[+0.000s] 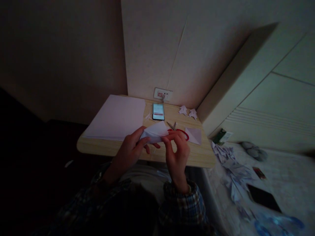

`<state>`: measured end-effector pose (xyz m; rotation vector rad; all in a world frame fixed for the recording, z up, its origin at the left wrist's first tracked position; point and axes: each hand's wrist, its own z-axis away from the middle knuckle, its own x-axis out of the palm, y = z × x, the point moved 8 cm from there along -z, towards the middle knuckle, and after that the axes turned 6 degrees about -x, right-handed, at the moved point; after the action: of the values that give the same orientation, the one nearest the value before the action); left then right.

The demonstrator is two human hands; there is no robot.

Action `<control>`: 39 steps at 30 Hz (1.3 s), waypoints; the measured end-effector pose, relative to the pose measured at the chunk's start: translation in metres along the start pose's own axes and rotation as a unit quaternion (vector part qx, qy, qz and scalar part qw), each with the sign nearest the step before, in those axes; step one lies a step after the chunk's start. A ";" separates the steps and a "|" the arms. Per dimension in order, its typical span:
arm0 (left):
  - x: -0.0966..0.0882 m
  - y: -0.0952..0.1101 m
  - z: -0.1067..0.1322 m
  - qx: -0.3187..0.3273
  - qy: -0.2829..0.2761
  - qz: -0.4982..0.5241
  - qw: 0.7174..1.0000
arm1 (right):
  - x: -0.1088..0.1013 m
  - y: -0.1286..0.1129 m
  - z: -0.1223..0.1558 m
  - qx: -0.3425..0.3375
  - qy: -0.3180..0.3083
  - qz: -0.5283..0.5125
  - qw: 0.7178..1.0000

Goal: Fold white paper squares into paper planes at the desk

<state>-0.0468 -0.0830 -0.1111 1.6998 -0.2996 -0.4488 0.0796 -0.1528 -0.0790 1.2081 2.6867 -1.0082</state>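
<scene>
A partly folded sheet of white paper (155, 131) is held between both hands above the front of the small wooden table. My left hand (133, 144) grips its left end, thumb on top and fingers beneath. At the paper's lower right edge, my right hand (177, 149) pinches it between thumb and fingers. Just behind the right hand lie scissors with red handles (187, 135), partly hidden by it. To their right is a folded paper piece (194, 135). A phone (158, 111) with a lit screen lies beyond the paper.
A stack of white sheets (118, 116) covers the table's left side. Two small folded paper figures (183, 110) sit at the back right, below the wall socket (162, 94). On the bed (290, 173) are crumpled papers (232, 167) and a dark tablet-like object (263, 197).
</scene>
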 end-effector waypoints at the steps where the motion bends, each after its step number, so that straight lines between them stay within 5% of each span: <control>1: 0.000 -0.001 0.000 -0.005 0.000 -0.002 1.000 | 0.000 -0.001 0.000 -0.007 -0.001 0.002 1.000; 5: 0.000 -0.002 0.001 -0.010 0.000 -0.004 1.000 | 0.001 0.000 0.001 -0.010 0.001 0.000 1.000; 15: -0.001 -0.003 0.001 -0.018 -0.001 0.000 1.000 | 0.006 0.023 0.006 0.108 -0.013 -0.087 0.990; 19: 0.000 0.000 0.001 -0.020 -0.001 0.001 1.000 | 0.008 0.031 0.009 0.155 0.006 -0.157 0.975; 24: -0.001 0.000 -0.001 -0.030 0.013 0.019 0.999 | 0.021 0.037 0.011 0.214 -0.047 -0.223 0.950; 39: 0.002 -0.013 0.001 -0.040 0.002 0.018 0.999 | 0.017 0.037 0.013 0.236 -0.060 -0.158 0.957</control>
<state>-0.0466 -0.0825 -0.1242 1.6157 -0.3051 -0.4250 0.0900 -0.1309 -0.1143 0.7248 2.6776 -1.7825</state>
